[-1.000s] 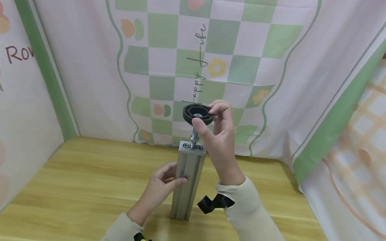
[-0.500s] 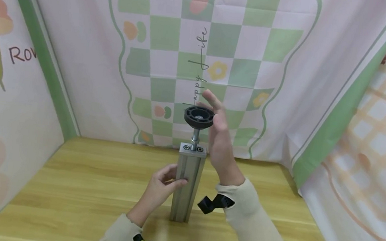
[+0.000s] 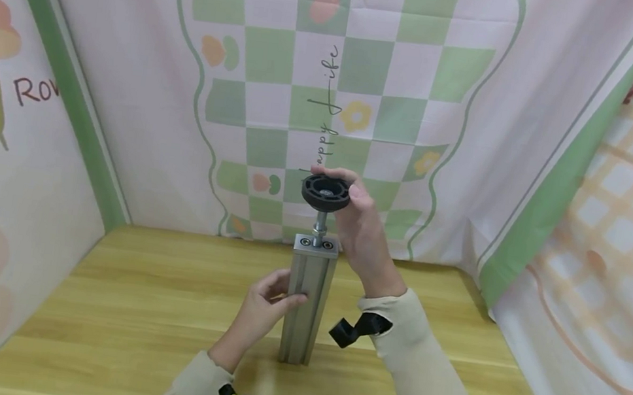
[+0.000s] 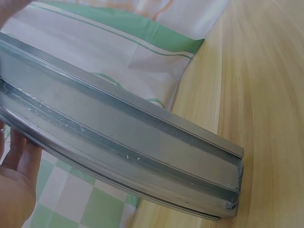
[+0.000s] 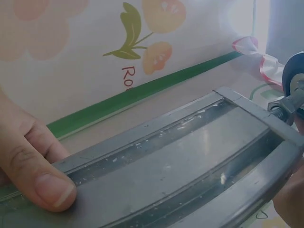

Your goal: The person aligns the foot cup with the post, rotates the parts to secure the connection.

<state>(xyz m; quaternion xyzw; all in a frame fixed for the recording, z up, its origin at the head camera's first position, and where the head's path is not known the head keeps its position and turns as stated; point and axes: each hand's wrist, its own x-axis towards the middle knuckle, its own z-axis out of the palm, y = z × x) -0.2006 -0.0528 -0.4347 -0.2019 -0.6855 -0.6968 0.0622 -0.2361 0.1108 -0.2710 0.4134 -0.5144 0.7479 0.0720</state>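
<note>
An aluminium profile (image 3: 305,308) stands upright on the wooden table, gripped by my left hand (image 3: 257,309) with the thumb across its near face. Bolted on its top is a metal end plate (image 3: 311,245), from which the threaded stem of a black levelling foot (image 3: 324,205) rises, disc uppermost. My right hand (image 3: 363,239) curls round the disc, thumb at its right rim and fingers behind. In the left wrist view the grooved profile (image 4: 118,128) reaches down to the table. The right wrist view shows my left thumb (image 5: 52,192) on the profile and a nut (image 5: 280,108) on the stem.
Printed cloth curtains (image 3: 362,65) close off the back and both sides. Wood-grain table (image 3: 162,297) lies around the profile. Black mounts (image 3: 359,329) are strapped at both wrists, over beige sleeves.
My right hand's fingers loosened from the disc, straightened, then curled round its far side. The left hand and the profile have stayed in place; the view shifted slightly.
</note>
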